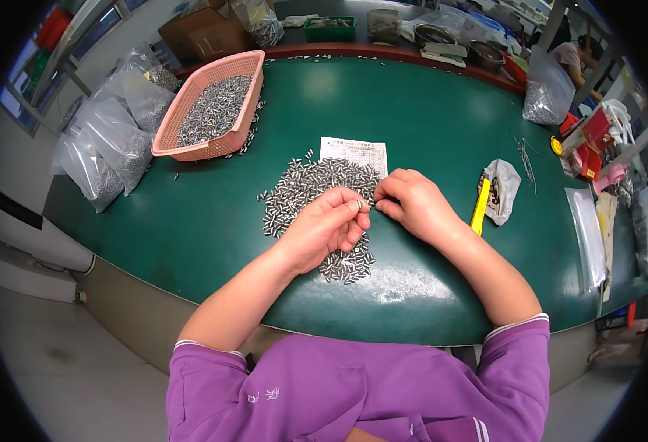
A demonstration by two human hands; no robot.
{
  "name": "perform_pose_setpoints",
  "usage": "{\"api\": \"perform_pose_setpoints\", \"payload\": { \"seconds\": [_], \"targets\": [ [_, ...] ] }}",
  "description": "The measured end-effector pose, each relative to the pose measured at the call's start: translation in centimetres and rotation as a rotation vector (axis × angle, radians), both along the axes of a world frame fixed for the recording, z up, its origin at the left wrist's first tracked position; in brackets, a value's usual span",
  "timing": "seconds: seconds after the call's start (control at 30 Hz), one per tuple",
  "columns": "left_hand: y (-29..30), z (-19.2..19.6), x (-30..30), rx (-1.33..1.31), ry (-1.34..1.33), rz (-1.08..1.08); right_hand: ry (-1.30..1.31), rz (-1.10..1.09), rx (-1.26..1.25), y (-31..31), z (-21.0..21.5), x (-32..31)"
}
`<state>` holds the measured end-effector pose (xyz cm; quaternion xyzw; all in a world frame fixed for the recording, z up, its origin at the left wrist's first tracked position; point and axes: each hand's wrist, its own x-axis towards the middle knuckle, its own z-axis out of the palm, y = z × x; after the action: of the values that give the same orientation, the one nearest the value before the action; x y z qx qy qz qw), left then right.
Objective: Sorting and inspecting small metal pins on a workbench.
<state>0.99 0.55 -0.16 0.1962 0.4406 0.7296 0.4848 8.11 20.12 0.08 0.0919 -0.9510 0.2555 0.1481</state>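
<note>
A heap of small silvery metal pins (pixel 287 195) lies on the green tabletop in front of me. My left hand (pixel 328 230) is over the heap's near right part, palm partly turned up, with thumb and forefinger pinching one small metal pin (pixel 359 204). Close beside it, at the right edge of the heap, my right hand (pixel 416 205) has its fingertips pressed together, pointing left; whatever they hold is too small and hidden to make out. A printed paper sheet (pixel 368 152) sits partly under the heap's far side.
A pink plastic basket (pixel 163 138) of similar pins stands at the far left, beside clear bags (pixel 107 151) of parts. To the right lie a yellow-handled tool (pixel 480 208), a small open bag (pixel 506 193) and thin wires (pixel 526 166). Another filled bag (pixel 545 96) stands far right.
</note>
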Motion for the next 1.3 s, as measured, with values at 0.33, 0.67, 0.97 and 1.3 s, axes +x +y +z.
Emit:
{"api": "perform_pose_setpoints", "payload": {
  "seconds": [0.33, 0.67, 0.97, 1.3],
  "targets": [
    [-0.1, 0.2, 0.0, 0.015, -0.061, 0.0, -0.006, -0.006, -0.275, -1.1, 0.6, -0.1],
    [0.1, -0.1, 0.2, -0.013, 0.011, 0.012, -0.25, 0.197, -0.895, -2.3, 1.3, 0.4],
    [0.0, -0.1, 0.0, 0.035, -0.021, -0.016, 0.009, -0.11, -0.179, -0.1, 0.1, -0.1],
    [-0.2, 0.1, 0.0, 0.002, -0.092, 0.028, 0.016, -0.108, 0.067, -0.3, -0.3, 0.1]
  ]
}}
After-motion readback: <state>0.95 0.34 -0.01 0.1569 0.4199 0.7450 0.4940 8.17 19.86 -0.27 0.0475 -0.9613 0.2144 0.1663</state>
